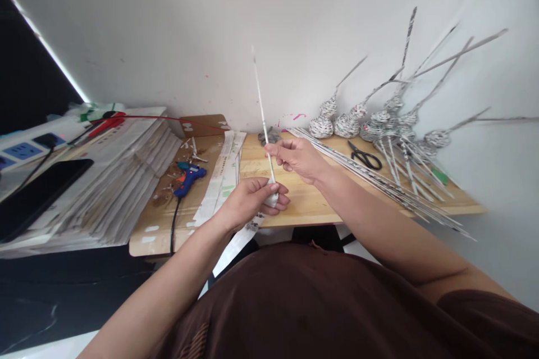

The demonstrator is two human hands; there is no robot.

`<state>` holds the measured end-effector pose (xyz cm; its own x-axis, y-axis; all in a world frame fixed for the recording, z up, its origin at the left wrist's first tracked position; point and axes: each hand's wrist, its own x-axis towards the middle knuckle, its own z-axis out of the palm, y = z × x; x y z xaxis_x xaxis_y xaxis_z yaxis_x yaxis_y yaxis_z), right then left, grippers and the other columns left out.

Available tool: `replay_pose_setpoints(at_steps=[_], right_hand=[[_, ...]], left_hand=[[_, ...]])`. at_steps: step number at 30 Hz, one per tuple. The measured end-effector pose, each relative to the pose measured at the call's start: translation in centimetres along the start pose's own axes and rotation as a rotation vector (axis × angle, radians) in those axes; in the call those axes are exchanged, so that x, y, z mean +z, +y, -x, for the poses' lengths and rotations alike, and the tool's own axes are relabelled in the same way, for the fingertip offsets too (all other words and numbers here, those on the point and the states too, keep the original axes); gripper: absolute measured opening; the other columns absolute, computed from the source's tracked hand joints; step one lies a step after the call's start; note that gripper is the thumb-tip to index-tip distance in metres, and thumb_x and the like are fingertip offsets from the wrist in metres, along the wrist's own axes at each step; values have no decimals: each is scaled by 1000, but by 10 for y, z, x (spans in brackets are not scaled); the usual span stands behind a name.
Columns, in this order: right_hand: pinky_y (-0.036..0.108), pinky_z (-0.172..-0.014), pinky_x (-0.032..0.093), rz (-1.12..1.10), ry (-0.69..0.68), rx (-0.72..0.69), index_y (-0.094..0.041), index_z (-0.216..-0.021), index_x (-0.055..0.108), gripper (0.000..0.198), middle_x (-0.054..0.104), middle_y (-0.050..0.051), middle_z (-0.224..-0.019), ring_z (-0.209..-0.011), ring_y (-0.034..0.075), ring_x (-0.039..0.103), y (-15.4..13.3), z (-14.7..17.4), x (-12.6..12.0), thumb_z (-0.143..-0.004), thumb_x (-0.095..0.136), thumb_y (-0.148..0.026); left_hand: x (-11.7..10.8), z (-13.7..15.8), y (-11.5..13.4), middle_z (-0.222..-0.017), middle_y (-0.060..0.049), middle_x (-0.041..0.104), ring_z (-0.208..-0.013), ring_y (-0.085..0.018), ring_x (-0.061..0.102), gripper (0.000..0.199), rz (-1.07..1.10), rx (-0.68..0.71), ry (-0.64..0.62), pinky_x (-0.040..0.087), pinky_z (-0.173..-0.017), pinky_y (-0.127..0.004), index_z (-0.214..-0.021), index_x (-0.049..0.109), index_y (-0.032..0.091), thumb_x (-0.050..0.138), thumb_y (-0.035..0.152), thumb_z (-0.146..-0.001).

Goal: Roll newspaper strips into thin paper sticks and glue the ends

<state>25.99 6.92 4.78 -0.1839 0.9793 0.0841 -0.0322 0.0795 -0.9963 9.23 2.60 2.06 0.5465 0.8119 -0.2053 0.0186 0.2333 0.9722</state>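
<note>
A thin white rolled paper stick points up in front of me, leaning slightly left. Its lower end runs into a small white paper bundle, which my left hand grips between thumb and fingers. Most of that bundle is hidden by the fingers, so its form cannot be made out. Higher up, my right hand pinches the stick between thumb and forefinger. Below my left hand hangs a printed paper strip past the table edge.
Newspaper stacks and a phone lie left. A blue glue gun rests on cardboard, beside paper strips. On the wooden table are paper sticks, black scissors and several gourd-shaped woven paper pieces.
</note>
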Motion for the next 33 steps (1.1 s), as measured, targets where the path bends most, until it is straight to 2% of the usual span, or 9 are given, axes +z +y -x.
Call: replay_pose_setpoints(at_steps=[5, 11, 15, 19, 22, 24, 27, 29, 33], right_hand=[[21, -44, 31, 39, 38, 6, -16, -83, 66, 40, 63, 3, -79, -62, 10, 51, 6, 16, 2, -71, 71, -54], [25, -61, 43, 208, 12, -18, -14, -81, 64, 33, 64, 2, -73, -65, 11, 53, 25, 39, 19, -68, 75, -43], [25, -59, 43, 308, 95, -93, -16, -72, 62, 22, 62, 1, -69, -61, 11, 52, 31, 37, 33, -75, 68, -37], [25, -60, 42, 492, 271, -350, -18, -64, 53, 20, 57, 0, -68, -62, 11, 51, 37, 39, 36, -79, 62, -28], [26, -66, 44, 602, 295, -520, -19, -66, 53, 16, 57, 2, -77, -68, 12, 54, 40, 46, 34, -80, 59, -23], [26, -64, 45, 592, 244, -494, -19, -69, 54, 14, 59, 2, -77, -66, 11, 55, 41, 50, 31, -82, 59, -24], [24, -58, 46, 460, 181, -346, -20, -80, 56, 12, 64, 2, -81, -63, 11, 58, 42, 49, 30, -82, 62, -30], [24, -58, 47, 358, 176, -297, -19, -84, 56, 16, 66, 2, -83, -66, 12, 60, 44, 44, 32, -82, 63, -33], [24, -58, 46, 362, 283, -389, -19, -79, 57, 11, 63, 1, -72, -62, 12, 59, 50, 39, 35, -84, 59, -29]], left_hand=[[-11, -3, 3, -92, -12, 72, -76, -20, 71, 29, 94, 61, 134, 57, -66, -29, -95, 68, 12, 65, 39, -83], [-18, -8, 7, -91, -9, 69, -72, -17, 68, 29, 207, 129, 266, 59, -67, -32, -96, 69, 13, 69, 37, -79], [-16, -9, 9, -87, -9, 69, -71, -16, 65, 30, 239, 131, 273, 59, -66, -33, -99, 70, 12, 69, 35, -79], [-14, -10, 5, -77, -7, 67, -65, -16, 64, 27, 294, 118, 290, 59, -61, -31, -97, 71, 12, 66, 33, -81], [-15, -10, 4, -78, -9, 68, -66, -16, 64, 23, 318, 110, 305, 59, -58, -30, -96, 71, 12, 62, 30, -83], [-17, -10, 4, -83, -10, 68, -68, -16, 64, 23, 316, 104, 310, 59, -57, -28, -96, 72, 12, 61, 29, -84], [-19, -10, 6, -92, -10, 68, -68, -14, 63, 24, 296, 100, 321, 57, -52, -23, -98, 73, 13, 62, 29, -83], [-19, -11, 6, -89, -9, 68, -65, -12, 61, 26, 277, 104, 316, 54, -47, -20, -99, 73, 14, 64, 31, -82], [-13, -12, 4, -85, -8, 67, -65, -12, 60, 30, 272, 137, 317, 47, -40, -17, -101, 72, 14, 66, 34, -80]])
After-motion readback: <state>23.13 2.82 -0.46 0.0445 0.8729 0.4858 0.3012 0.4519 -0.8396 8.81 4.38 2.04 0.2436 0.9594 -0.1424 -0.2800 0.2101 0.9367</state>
